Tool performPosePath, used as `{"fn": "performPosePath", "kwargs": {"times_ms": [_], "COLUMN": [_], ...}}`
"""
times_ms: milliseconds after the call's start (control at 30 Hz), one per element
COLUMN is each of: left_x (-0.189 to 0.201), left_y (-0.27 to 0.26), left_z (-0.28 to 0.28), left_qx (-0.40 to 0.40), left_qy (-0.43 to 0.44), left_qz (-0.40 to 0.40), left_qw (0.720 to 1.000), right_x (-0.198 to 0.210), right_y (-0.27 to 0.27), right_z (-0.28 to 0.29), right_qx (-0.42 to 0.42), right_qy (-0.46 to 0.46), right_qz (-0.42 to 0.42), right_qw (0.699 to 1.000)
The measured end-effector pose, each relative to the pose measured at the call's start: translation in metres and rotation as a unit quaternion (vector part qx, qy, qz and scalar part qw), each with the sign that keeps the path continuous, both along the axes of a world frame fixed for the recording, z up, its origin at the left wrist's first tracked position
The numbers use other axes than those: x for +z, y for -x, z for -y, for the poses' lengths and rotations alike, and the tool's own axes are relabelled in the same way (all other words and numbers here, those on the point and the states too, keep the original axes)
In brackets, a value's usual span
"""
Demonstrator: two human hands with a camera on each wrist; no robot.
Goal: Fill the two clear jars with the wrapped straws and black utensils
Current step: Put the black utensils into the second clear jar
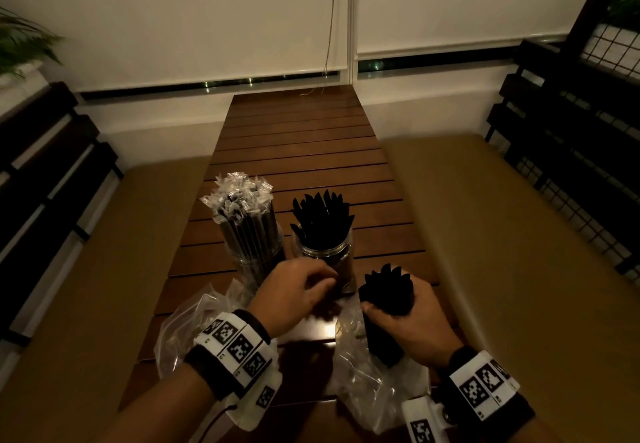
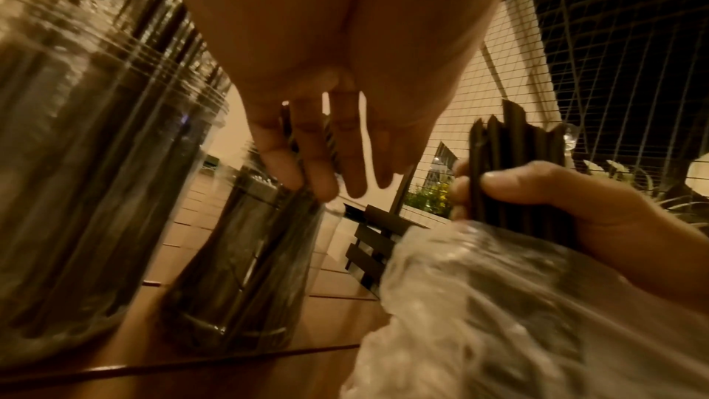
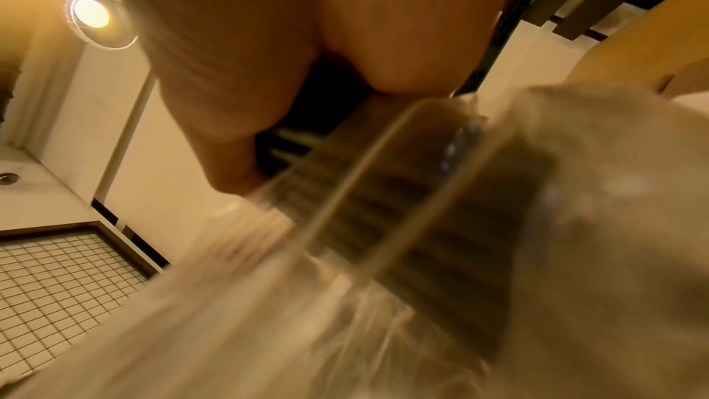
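Observation:
Two clear jars stand on the slatted wooden table (image 1: 298, 137). The left jar (image 1: 258, 259) is packed with wrapped straws (image 1: 239, 200). The right jar (image 1: 329, 252) holds black utensils (image 1: 322, 214) standing upright. My left hand (image 1: 323, 283) reaches to the near side of the utensil jar (image 2: 245, 254), and its nearly straight fingers (image 2: 318, 163) touch the jar's upper part. My right hand (image 1: 388, 307) grips a bundle of black utensils (image 1: 386, 286), whose lower end still sits in a clear plastic bag (image 1: 363, 373). The left wrist view shows that same bundle (image 2: 514, 163). The right wrist view is blurred.
A second, crumpled clear bag (image 1: 187, 324) lies under my left wrist at the table's near left. Tan cushioned benches (image 1: 502, 234) flank the table on both sides. Dark slatted and wire-grid partitions (image 1: 571, 130) stand behind the benches.

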State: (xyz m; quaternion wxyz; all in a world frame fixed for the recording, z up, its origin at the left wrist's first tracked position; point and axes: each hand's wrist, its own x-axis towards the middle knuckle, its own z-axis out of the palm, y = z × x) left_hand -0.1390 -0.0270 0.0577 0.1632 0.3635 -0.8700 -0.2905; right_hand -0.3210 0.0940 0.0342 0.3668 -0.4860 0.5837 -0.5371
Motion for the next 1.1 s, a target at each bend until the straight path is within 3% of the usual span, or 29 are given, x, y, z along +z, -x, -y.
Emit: {"fn": "performPosePath", "kwargs": {"times_ms": [133,233,400,567,867,967,1100], "left_x": [-0.005,-0.007,-0.014,-0.023,-0.017,-0.011,-0.017], "left_y": [-0.004,-0.001,0.006,0.015,0.018,0.016,0.013], "left_z": [0.01,0.007,0.009,0.015,-0.004,-0.018,-0.031], "left_qx": [0.124,0.161,0.174,0.182,0.226,0.188,0.079], "left_qy": [0.016,-0.002,-0.033,-0.054,-0.049,-0.022,-0.127], "left_qz": [-0.025,-0.036,-0.056,-0.048,-0.023,-0.033,0.042], "left_qw": [0.992,0.986,0.983,0.981,0.973,0.981,0.988], "right_x": [0.01,0.018,0.034,0.038,0.039,0.04,0.038], "right_y": [0.008,0.012,0.017,0.021,0.011,0.009,0.009], "right_z": [-0.011,-0.013,-0.006,-0.003,0.006,0.01,0.014], "right_qx": [-0.015,-0.01,-0.01,-0.042,-0.035,-0.04,-0.057], "right_qy": [0.008,0.024,0.061,0.052,0.063,0.073,0.064], "right_qz": [-0.018,-0.024,-0.074,0.002,-0.012,-0.011,0.027], "right_qw": [1.0,0.999,0.995,0.998,0.997,0.996,0.996]}}
